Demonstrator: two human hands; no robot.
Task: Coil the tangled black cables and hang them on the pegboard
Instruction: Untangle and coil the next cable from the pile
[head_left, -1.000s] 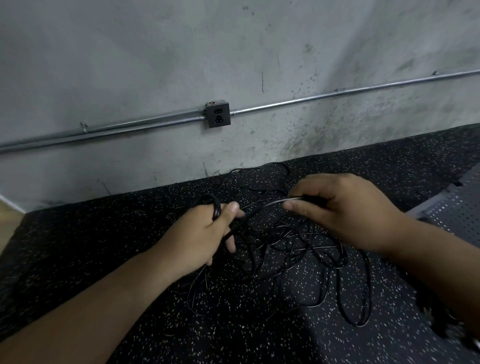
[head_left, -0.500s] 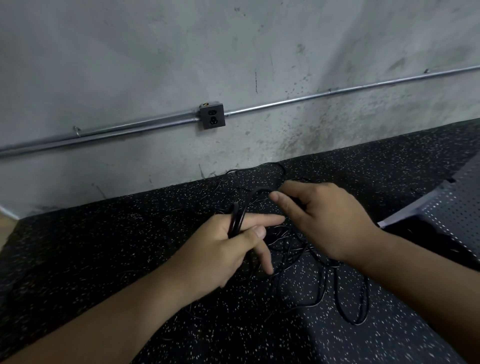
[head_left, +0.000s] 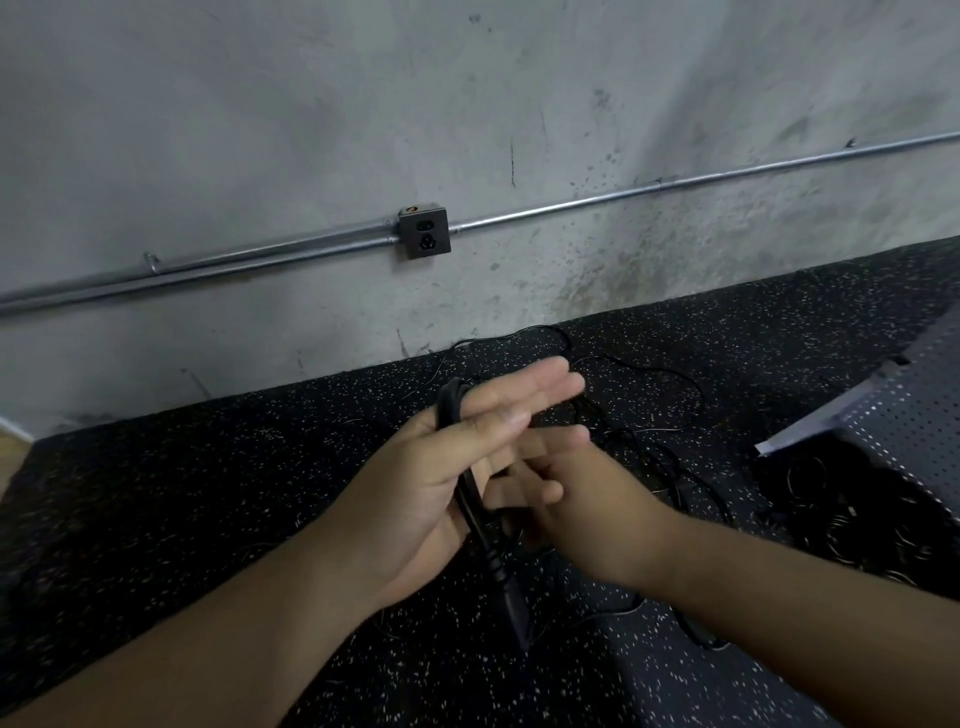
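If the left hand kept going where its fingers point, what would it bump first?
The left hand would likely meet the loose black cable on the mat, then the wall; depth unclear.

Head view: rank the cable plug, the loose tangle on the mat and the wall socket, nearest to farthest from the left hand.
1. Cable plug, dangling just under the left hand, which holds its cable.
2. Loose tangle, on the mat to the right, past the fingertips.
3. Wall socket, up on the wall behind.
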